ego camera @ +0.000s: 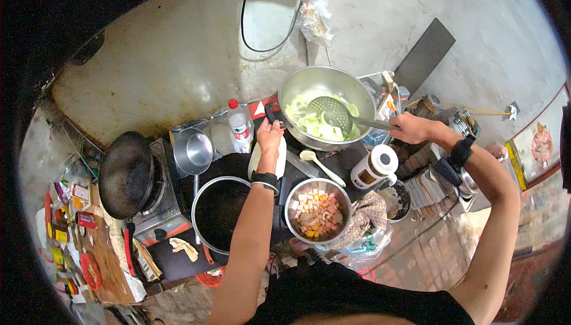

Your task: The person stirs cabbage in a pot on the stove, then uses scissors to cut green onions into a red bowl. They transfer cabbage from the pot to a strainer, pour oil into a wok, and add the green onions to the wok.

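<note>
My left hand (270,136) grips the black side handle (273,114) of a large steel pot (328,75). Chopped pale green leafy vegetable (317,126) lies inside it. My right hand (412,127) holds the handle of a perforated metal skimmer (330,111), whose round head rests among the leaves. Below the pot are a cream spoon (323,168) and a knife blade (302,164). Nearer me stands a steel bowl (290,224) of diced pink, white and orange food (317,211). The pot's underside and what bears it are partly hidden.
A dark open pan (223,218) and a steel saucepan (192,151) stand left, near a plastic bottle (239,126). Farther left, a black wok (126,175) sits by a portable stove (163,224). A white lidded jar (375,166) and a patterned cloth (368,218) are at the right.
</note>
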Tool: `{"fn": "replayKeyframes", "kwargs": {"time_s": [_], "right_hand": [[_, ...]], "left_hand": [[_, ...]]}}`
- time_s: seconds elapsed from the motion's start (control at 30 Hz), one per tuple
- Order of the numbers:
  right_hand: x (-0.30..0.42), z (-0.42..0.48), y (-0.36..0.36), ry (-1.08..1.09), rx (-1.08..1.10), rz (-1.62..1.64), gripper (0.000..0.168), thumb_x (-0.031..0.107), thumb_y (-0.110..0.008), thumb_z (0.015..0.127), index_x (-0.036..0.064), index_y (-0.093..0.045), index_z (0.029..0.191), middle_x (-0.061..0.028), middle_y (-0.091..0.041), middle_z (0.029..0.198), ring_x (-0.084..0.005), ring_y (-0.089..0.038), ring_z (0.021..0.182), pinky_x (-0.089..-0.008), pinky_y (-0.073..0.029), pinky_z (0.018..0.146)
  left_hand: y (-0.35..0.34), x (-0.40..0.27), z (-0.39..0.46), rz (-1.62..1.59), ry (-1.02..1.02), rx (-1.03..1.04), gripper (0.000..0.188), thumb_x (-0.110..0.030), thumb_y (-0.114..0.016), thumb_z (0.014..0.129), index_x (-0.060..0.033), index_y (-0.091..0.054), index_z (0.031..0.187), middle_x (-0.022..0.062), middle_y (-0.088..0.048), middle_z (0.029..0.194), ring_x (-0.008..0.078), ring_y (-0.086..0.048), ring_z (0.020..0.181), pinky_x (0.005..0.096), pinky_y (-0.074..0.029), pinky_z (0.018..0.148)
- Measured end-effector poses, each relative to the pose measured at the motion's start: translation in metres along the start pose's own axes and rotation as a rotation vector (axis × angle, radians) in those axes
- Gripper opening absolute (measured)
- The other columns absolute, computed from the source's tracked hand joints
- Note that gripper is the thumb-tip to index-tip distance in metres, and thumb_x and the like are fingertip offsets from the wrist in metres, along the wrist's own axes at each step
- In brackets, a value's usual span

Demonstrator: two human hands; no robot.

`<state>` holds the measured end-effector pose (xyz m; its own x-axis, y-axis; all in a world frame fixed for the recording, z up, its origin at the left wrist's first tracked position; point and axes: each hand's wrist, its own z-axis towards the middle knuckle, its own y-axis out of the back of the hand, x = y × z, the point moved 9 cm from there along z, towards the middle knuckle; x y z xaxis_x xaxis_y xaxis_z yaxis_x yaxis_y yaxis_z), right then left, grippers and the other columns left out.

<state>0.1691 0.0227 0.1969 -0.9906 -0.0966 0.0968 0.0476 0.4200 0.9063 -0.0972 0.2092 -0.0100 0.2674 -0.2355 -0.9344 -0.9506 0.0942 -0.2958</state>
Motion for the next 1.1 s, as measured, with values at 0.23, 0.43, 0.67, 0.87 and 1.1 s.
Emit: {"fn": "replayKeyframes", "kwargs": {"time_s": [0.23, 0.43, 0.67, 0.87, 1.1], "right_hand": [[-0.029, 0.002, -0.026, -0.267, 0.113, 0.722, 0.027, 0.021, -0.055, 0.085, -0.006, -0.058, 0.078, -0.0095, -0.053, 0.057, -0.0155, -0.049, 0.044, -0.0315, -0.039, 0.039], [-0.042, -0.001, -0.059, -0.379, 0.218, 1.126, 0.024, 0.022, -0.051, 0.089, 0.002, -0.054, 0.075, -0.0035, -0.048, 0.057, -0.0035, -0.034, 0.037, -0.0196, -0.021, 0.029], [0.018, 0.046, -0.124, -0.513, 0.448, 1.804, 0.024, 0.025, -0.047, 0.093, 0.002, -0.047, 0.098, 0.0013, -0.039, 0.064, -0.0011, -0.027, 0.039, -0.0164, -0.016, 0.028], [0.031, 0.033, -0.128, -0.553, 0.399, 1.988, 0.024, 0.023, -0.044, 0.094, -0.001, -0.045, 0.100, -0.0006, -0.041, 0.064, -0.0020, -0.028, 0.038, -0.0163, -0.017, 0.026], [0.023, 0.005, -0.125, -0.526, 0.285, 2.024, 0.024, 0.022, -0.045, 0.094, -0.001, -0.045, 0.099, -0.0021, -0.042, 0.065, -0.0022, -0.028, 0.037, -0.0162, -0.017, 0.026]], "left_hand": [[-0.002, -0.005, -0.004, -0.050, -0.044, -0.014, 0.020, -0.007, -0.049, 0.091, -0.0040, -0.054, 0.111, 0.0037, -0.063, 0.089, 0.0109, -0.059, 0.069, 0.0218, -0.046, 0.057], [-0.004, -0.007, -0.008, -0.009, -0.022, 0.043, 0.021, -0.010, -0.048, 0.093, -0.0051, -0.052, 0.114, 0.0059, -0.062, 0.098, 0.0162, -0.061, 0.086, 0.0281, -0.051, 0.078], [-0.002, -0.006, -0.008, -0.043, -0.018, 0.106, 0.025, -0.016, -0.051, 0.093, -0.0067, -0.051, 0.116, 0.0054, -0.061, 0.101, 0.0163, -0.061, 0.087, 0.0265, -0.049, 0.077], [0.000, -0.006, -0.010, -0.014, 0.007, 0.053, 0.028, -0.015, -0.052, 0.091, -0.0053, -0.050, 0.118, 0.0054, -0.061, 0.099, 0.0160, -0.061, 0.084, 0.0290, -0.049, 0.075], [0.032, -0.012, -0.027, -0.045, 0.068, -0.117, 0.061, -0.015, -0.060, 0.086, 0.0020, -0.027, 0.135, 0.0076, -0.059, 0.102, 0.0163, -0.057, 0.087, 0.0304, -0.048, 0.072]]}}
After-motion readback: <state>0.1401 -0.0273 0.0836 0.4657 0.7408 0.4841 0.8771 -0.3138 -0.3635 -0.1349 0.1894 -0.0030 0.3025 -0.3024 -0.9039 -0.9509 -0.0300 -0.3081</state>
